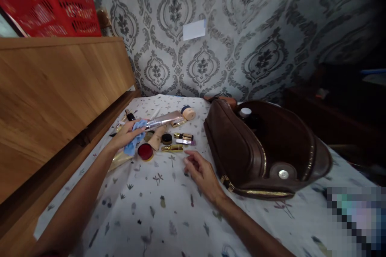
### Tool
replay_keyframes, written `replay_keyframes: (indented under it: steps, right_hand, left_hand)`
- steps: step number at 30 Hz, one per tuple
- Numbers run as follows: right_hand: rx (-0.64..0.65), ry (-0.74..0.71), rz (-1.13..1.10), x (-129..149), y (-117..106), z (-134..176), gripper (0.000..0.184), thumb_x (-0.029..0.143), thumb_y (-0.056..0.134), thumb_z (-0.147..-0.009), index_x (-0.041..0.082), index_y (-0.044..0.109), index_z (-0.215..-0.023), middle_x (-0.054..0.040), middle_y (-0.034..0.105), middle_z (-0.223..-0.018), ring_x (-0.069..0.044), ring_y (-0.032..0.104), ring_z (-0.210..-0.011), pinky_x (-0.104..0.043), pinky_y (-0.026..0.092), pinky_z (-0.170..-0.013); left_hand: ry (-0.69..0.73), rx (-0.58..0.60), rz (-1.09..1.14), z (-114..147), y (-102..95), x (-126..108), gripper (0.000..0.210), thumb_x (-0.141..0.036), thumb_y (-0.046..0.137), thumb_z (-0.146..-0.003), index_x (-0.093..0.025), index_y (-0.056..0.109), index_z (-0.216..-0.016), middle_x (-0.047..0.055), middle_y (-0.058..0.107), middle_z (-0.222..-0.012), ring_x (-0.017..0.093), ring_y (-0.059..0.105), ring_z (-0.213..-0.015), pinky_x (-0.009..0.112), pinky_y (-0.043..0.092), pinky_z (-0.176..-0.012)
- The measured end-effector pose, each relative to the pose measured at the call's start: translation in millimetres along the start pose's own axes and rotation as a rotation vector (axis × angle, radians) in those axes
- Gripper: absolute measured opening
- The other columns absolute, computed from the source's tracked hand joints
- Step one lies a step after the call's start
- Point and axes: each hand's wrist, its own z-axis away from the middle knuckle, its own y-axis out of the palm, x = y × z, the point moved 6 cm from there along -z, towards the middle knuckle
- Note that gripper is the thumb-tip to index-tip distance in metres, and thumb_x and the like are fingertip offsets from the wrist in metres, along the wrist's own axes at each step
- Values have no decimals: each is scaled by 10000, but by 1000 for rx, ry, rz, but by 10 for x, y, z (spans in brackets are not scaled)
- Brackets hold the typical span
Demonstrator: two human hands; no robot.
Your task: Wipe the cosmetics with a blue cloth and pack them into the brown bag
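My left hand is closed round a light blue cloth, which wraps the capped end of a shiny pinkish squeeze tube. Nothing shows in my right hand; its loosely bent fingers are apart just above the sheet, close to a gold lipstick tube. Between the hands lie a dark red round jar, a beige tube, a small black-lidded pot and slim cosmetic tubes. A beige jar with a dark blue lid lies behind them.
An unzipped brown leather bag stands on the right, with a white-capped item inside. A wooden panel borders the left side, and a red basket sits on top. The patterned sheet stretches back to the papered wall.
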Motion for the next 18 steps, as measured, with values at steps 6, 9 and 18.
replay_keyframes:
  steps: [6,9,18]
  right_hand:
    - [-38,179,-416,-63,83,-126,569,663,671,-748,172,581,-1024,-43,656,-857,-157,656,-658,-222,419,-474]
    - [-71,198,-513,-127,47,-164,562,649,743,-685,179,582,-948,-24,656,-795,-151,641,-623,-231,438,-485]
    - [-50,41,-496,-229,43,-145,526,659,652,-805,201,623,-1061,-19,646,-836,-138,604,-643,-282,532,-616]
  left_hand:
    - [298,240,-83,617,514,-299,444,-437,606,-908,-216,652,-1291,89,665,-1334,288,608,-1239,390,455,-1082]
    - [280,281,-129,729,724,-235,441,-438,599,-916,-231,641,-1302,82,686,-1305,279,650,-1176,372,508,-1019]
    - [298,211,-258,715,1027,-170,425,-525,478,-964,-233,652,-1220,85,703,-1244,272,669,-1130,390,540,-974]
